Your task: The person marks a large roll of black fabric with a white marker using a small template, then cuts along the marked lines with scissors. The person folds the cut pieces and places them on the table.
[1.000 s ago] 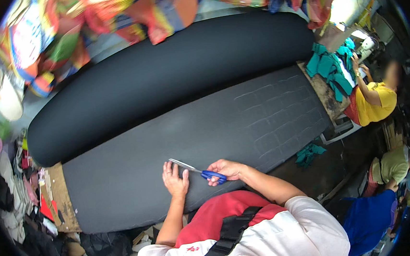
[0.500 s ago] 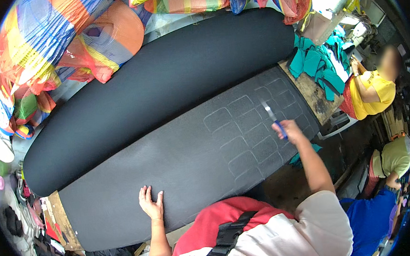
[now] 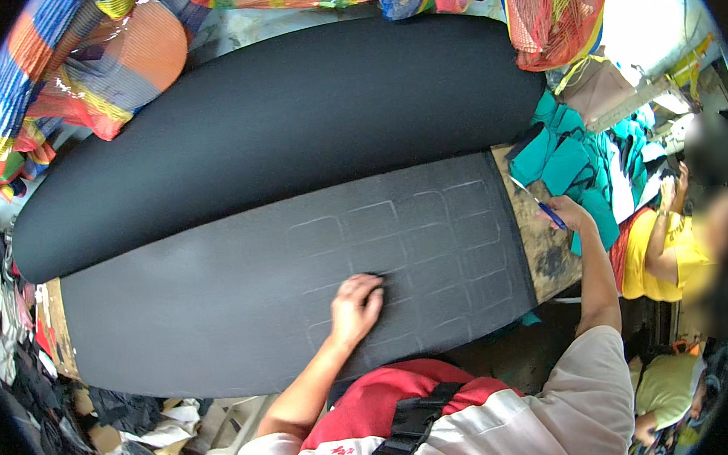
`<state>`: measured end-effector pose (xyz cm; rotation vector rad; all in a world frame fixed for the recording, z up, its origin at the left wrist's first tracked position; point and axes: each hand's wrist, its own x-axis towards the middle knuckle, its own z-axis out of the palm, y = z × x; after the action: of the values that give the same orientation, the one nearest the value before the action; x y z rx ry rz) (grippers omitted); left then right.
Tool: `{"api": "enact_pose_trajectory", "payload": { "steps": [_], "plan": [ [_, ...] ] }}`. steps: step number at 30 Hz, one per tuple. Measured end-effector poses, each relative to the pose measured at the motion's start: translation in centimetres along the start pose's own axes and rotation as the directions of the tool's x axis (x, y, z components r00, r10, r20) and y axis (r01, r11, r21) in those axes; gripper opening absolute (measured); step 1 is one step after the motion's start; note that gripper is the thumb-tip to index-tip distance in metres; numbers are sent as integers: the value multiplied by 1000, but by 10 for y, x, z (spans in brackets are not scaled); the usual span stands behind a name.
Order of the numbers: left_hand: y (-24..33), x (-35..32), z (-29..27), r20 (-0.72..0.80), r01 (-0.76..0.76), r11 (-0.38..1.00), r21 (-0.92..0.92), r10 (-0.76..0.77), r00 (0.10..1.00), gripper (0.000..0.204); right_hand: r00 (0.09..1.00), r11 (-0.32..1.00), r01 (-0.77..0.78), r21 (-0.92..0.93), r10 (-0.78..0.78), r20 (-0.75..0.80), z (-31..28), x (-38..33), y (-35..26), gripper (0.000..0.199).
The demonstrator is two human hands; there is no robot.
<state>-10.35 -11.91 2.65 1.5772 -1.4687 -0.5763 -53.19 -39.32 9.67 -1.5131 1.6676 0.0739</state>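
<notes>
A dark grey sheet of fabric [image 3: 190, 301] with pale rounded outlines drawn across its right part lies over the table in front of me. My left hand [image 3: 356, 309] rests at the middle of this sheet, fingers curled in, with a small dark patch at their tips that I cannot make out. Beyond the sheet's right end, my right hand [image 3: 570, 214] grips a blue-handled knife [image 3: 549, 211]. Its slim pale blade points up and left, over the bare wooden tabletop [image 3: 545, 252] beside the teal pieces. Whether the blade touches the wood cannot be told.
A long black roll [image 3: 287, 122] stretches along the sheet's far side. Teal fabric pieces [image 3: 568, 164] pile up at the right, near a person in yellow [image 3: 648, 248]. Colourful mesh bags [image 3: 569, 6] hang at the back. Scraps [image 3: 126, 409] lie at the lower left.
My right hand has carried the knife off the outlined sheet to the wood at its right end. My left hand has slid rightward and curled from flat. The whole view has shifted.
</notes>
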Motion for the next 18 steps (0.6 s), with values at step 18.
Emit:
{"api": "enact_pose_trajectory", "payload": {
  "steps": [18],
  "plan": [
    [62, 102, 187, 550, -418, 895, 156, 272, 789, 76, 814, 830, 243, -502, 107, 571, -63, 89, -127, 40]
  ]
}}
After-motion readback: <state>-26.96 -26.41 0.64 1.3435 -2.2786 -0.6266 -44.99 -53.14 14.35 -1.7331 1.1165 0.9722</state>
